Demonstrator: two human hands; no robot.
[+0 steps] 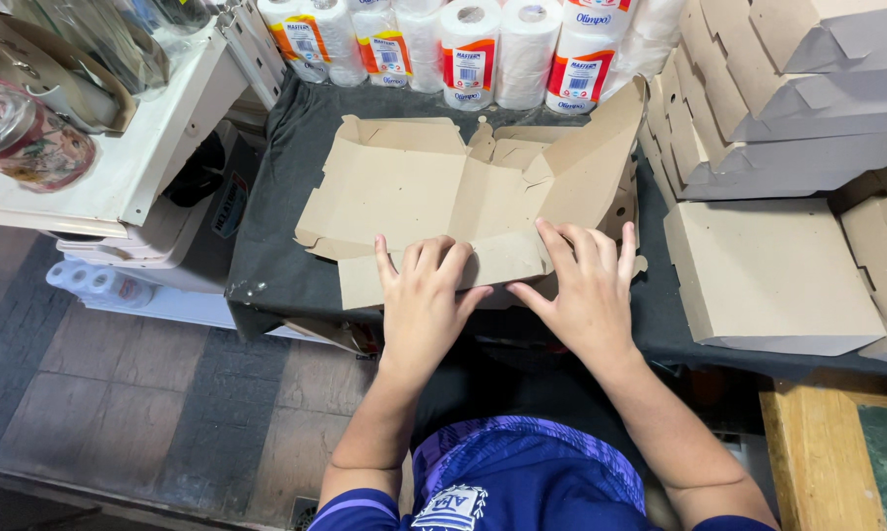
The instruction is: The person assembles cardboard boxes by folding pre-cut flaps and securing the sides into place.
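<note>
Cardboard lay part-folded on the dark desk (276,256): the box blank (433,187) had its right wall raised, while its left side and back flaps were flat and the front flap (502,261) was only being bent. Finished boxes (787,108) were stacked at right. Both the left hand (422,300) and right hand (586,290) pressed that flap, fingers (429,258) spread flat, gripping nothing.

The unfolded cardboard box blank (463,197) lies on the cloth-covered table (276,246) before me, its near flap under my left hand (424,295) and right hand (586,290). Behind it stand paper rolls (468,49). Right of it sit stacked folded boxes (777,98), and left stands a shelf unit (139,147).
</note>
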